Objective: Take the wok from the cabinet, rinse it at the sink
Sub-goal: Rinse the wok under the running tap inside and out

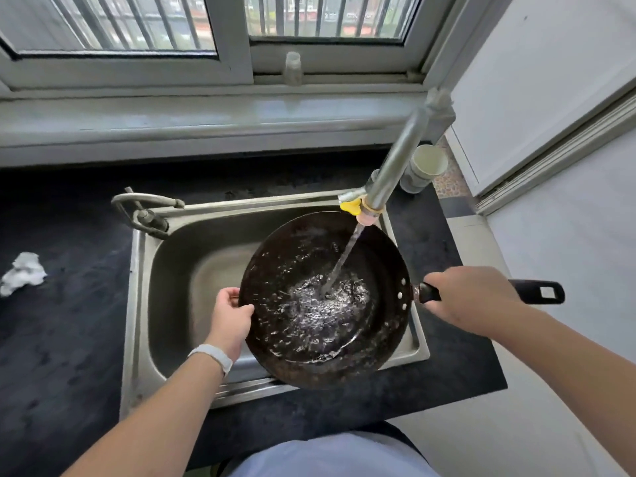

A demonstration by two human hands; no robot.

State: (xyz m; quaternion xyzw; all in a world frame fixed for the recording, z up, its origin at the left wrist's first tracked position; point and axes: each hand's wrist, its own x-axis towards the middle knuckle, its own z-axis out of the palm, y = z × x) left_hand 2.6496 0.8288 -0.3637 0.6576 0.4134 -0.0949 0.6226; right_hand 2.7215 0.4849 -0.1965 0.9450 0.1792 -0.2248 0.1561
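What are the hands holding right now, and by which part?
Both hold the wok: the right hand grips its black handle, and the left hand grips the opposite rim.

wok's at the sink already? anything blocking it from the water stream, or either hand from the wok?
Nothing visible. The wok is held over the sink, and water from the tap pipe falls straight into its bowl. The right hand grips the handle; the left hand holds the opposite rim.

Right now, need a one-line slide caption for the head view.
Both hands hold a dark wok over the steel sink while tap water splashes into it.
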